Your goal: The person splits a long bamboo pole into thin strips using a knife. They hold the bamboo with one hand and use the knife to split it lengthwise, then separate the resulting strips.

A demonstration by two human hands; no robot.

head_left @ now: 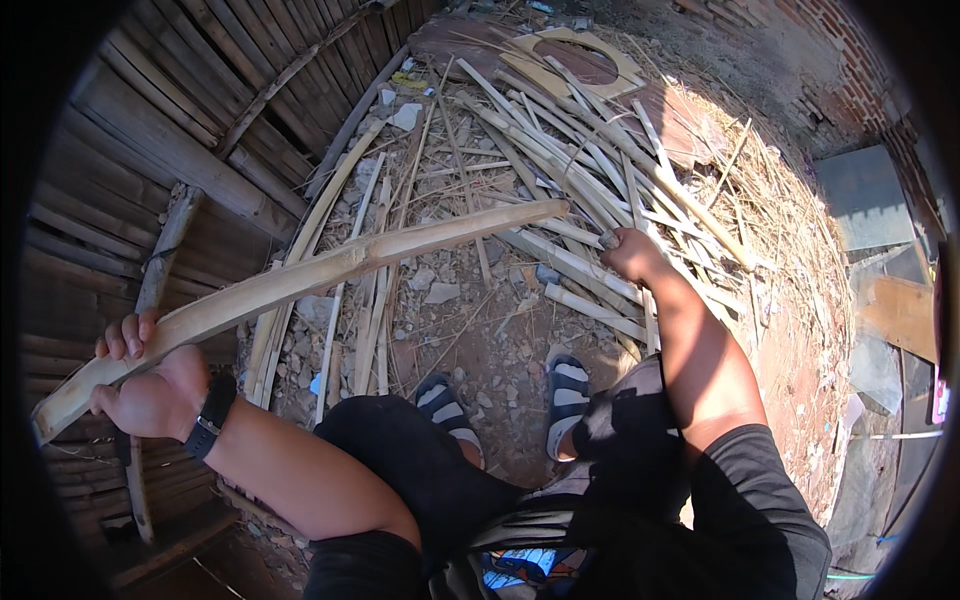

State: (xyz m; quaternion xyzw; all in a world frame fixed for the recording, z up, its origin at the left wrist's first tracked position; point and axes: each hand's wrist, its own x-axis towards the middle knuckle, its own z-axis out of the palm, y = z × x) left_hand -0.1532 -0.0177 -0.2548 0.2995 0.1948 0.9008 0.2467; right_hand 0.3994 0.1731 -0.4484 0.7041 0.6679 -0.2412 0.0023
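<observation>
A long, pale split bamboo pole (pixel 350 260) slants across the view from the lower left to the middle, with a node partway along it. Its near end is in my left hand (pixel 160 385), the fingers and thumb wrapped round it; a dark watch is on that wrist. My right hand (pixel 633 256) is closed in a fist beyond the pole's far tip, apart from it. A small greyish end shows at that fist, but what it grips cannot be made out. Beneath and beyond my right hand lies a heap of split bamboo strips (pixel 590 265).
A bamboo-slat wall (pixel 130 190) stands close on the left. Rubble and stones (pixel 440 293) cover the ground around my sandalled feet. Farther off are a wooden board with a round hole (pixel 615 70), dry straw (pixel 790 240) and a brick wall (pixel 850 60). Sheets and panels (pixel 870 200) lean at right.
</observation>
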